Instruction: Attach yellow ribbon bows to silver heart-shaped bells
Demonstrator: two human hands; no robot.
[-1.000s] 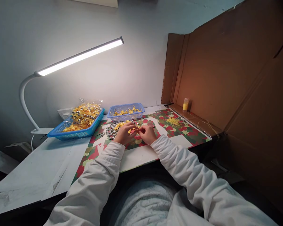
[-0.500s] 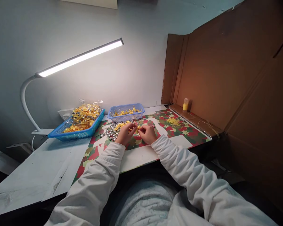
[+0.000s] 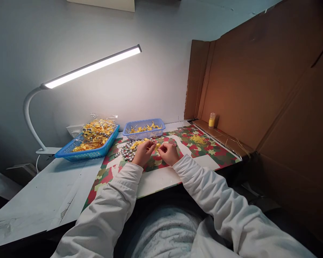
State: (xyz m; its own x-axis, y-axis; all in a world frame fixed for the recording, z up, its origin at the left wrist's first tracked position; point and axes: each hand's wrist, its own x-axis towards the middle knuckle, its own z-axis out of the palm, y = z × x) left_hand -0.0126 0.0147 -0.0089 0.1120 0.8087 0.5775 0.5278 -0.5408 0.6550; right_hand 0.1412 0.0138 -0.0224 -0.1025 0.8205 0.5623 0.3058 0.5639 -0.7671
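Note:
Over the patterned mat (image 3: 157,165), my left hand (image 3: 144,153) and my right hand (image 3: 169,153) are close together with fingertips pinched. A small piece of yellow ribbon (image 3: 157,146) shows between them, at the fingertips of my right hand. Whatever my left fingertips pinch is too small to make out. Beside and behind my left hand lies a pile of silver bells (image 3: 127,152), with yellow ribbon pieces (image 3: 136,143) on its far side.
A blue basket (image 3: 82,154) at left holds a heap of yellow ribbons with bells. Behind my hands stands a smaller blue basket (image 3: 144,135). Yellow strings (image 3: 198,139) lie at right, near a yellow bottle (image 3: 211,120) and cardboard wall (image 3: 258,79). A lamp (image 3: 94,66) overhangs the left.
My hands stay almost in the same place, with only slight finger movement. The view has shifted a little; the baskets and piles look unchanged.

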